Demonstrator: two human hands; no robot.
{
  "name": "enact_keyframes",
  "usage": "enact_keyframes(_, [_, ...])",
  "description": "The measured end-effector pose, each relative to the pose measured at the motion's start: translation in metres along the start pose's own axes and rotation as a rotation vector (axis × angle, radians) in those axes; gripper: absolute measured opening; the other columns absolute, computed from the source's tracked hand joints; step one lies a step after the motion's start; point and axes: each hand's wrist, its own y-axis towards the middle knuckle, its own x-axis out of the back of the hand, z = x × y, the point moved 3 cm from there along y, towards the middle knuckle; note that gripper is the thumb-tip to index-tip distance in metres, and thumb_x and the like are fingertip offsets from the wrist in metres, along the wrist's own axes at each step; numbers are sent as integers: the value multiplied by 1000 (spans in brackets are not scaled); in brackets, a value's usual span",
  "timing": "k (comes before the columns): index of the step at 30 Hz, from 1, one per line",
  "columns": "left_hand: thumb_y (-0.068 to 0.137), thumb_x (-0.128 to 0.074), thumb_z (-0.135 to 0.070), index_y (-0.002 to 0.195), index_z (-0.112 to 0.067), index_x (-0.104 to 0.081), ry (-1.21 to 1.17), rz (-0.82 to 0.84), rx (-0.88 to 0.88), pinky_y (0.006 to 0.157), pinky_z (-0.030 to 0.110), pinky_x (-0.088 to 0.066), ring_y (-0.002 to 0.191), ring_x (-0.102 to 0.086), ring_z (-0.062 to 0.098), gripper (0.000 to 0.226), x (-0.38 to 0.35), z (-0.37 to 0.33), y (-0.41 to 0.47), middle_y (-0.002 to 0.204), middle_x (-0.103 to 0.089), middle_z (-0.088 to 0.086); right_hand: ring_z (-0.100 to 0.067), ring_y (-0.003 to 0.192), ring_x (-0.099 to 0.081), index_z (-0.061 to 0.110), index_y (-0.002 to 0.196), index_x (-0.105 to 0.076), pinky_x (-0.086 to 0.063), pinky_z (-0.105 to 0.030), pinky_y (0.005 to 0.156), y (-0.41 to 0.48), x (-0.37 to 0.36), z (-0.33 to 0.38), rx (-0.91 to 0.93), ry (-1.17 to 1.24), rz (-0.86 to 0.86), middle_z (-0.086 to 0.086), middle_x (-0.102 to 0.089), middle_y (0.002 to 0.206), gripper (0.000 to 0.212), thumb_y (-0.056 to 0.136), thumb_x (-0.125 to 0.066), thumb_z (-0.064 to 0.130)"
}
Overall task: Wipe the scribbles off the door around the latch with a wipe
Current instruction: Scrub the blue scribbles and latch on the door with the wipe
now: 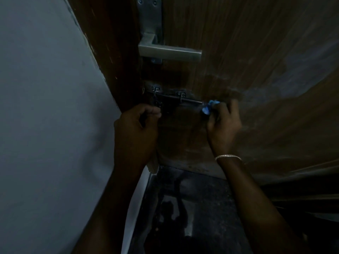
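Two bare forearms reach up from the bottom of the view toward a brown wooden door, and dim light makes small detail hard to read. Left of the left hand a pale wall fills that whole side, and its edge meets a dark door frame that runs down to just beside the knuckles, so that hand has little room on its outer side. Right of the right hand the door face spreads wide and bare, with pale smeared patches above and beyond the fingers; whether these are scribbles I cannot tell. Below both wrists lies a dark glossy floor, meeting the door's lower edge under the right wrist.

One silver lever handle on one metal plate sits well above the hands. One dark sliding latch lies between the hands, just above them, with two small brackets along its bar. The left hand is curled closed at the latch's frame end, fingers bent around something there; exactly what it grips is hidden in shadow. The right hand pinches one crumpled blue wipe between thumb and fingers, pressed to the door at the bar's free end, touching or nearly touching the tip. One thin metal bracelet circles the right wrist.
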Motion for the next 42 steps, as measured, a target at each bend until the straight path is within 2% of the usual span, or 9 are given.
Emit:
enact_keyframes(10, [98,-57,-4,98,-27,-72,30,-26,2,87,27,-60,93,-72,-3,27,9,13,1,95,-75,-14,-18,80,-56,9,93,-63,-43,-24,68,2,-5,-1,-21,59,-51,-8,-54,96,6,88,-61,6])
enact_keyframes(16, [97,-55,-5,98,-27,-72,6,0,-20,86,23,-60,92,-72,-2,27,4,8,5,94,-74,-14,-29,71,-62,-3,87,-69,-46,-28,65,-19,-12,3,-23,3,127,-19,-62,90,3,85,-67,-4])
enact_keyframes(20, [98,-56,-3,94,-31,-70,6,-5,-1,84,18,-59,91,-72,-4,31,4,14,5,93,-73,-16,-9,83,-54,3,90,-66,-37,-6,75,5,-6,14,-57,99,-23,-12,-61,95,4,87,-67,1])
enact_keyframes(24, [98,-57,-3,94,-27,-71,-5,7,37,85,21,-59,92,-72,0,28,-4,18,2,94,-75,-12,-14,83,-55,-1,93,-64,-36,-11,75,-3,-16,27,-52,114,16,-14,-62,94,6,88,-67,-2])
enact_keyframes(28, [98,-57,-6,94,-28,-71,-16,25,20,86,24,-60,94,-72,3,26,-10,15,0,94,-74,-14,-5,73,-58,9,94,-60,-44,-10,69,-9,-27,37,-448,379,-118,0,-61,84,17,84,-68,-3])
enact_keyframes(32, [91,-54,-22,94,-31,-71,-26,25,13,85,22,-58,92,-72,-1,19,-9,10,0,93,-74,-17,-27,81,-66,2,93,-61,-58,-43,78,-7,-64,68,-936,776,-241,-14,-66,87,23,78,-68,-14])
enact_keyframes(35, [89,-53,-23,92,-35,-70,-35,10,9,83,20,-58,91,-72,-2,21,-2,8,0,92,-75,-17,-25,83,-67,1,88,-59,-57,-42,81,-7,-65,78,-955,797,-181,-15,-66,86,22,77,-69,-14])
enact_keyframes(38, [90,-53,-18,95,-29,-72,-44,-13,8,82,18,-58,90,-72,-1,22,2,10,-1,92,-74,-15,-4,63,-62,12,76,-52,-52,-20,63,-6,-43,52,-958,826,-247,-6,-60,71,36,75,-71,-18])
enact_keyframes(42, [96,-56,-8,98,-23,-74,-39,-22,0,81,18,-59,90,-73,-1,24,2,13,-2,93,-76,-13,-22,69,-61,15,75,-48,-56,-31,68,4,-18,27,-982,968,-417,-13,-59,71,41,75,-71,-19])
